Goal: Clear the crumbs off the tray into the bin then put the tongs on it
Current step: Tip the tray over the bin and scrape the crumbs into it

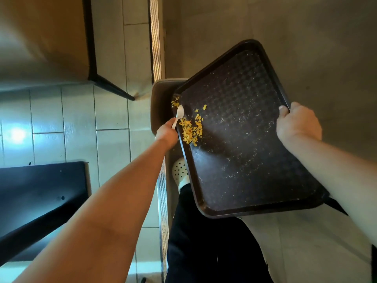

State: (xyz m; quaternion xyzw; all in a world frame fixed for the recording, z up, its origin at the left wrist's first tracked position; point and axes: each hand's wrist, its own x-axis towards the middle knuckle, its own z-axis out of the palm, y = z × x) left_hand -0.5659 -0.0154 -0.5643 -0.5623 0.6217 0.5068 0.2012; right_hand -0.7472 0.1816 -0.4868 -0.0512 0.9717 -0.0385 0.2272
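Observation:
A dark brown tray is held tilted, its left edge lowest, over a beige bin. My right hand grips the tray's right rim, thumb on top. Yellow crumbs are heaped along the tray's low left edge, with a few more at its corner. My left hand pinches a small white plastic spoon, whose bowl lies on the tray between the two crumb patches. Fine pale specks are scattered over the tray's surface. No tongs are in view.
A dark table top is at lower left and a table leg at upper left over pale floor tiles. A metal floor strip runs down the middle. My white perforated shoe and dark trousers show below the tray.

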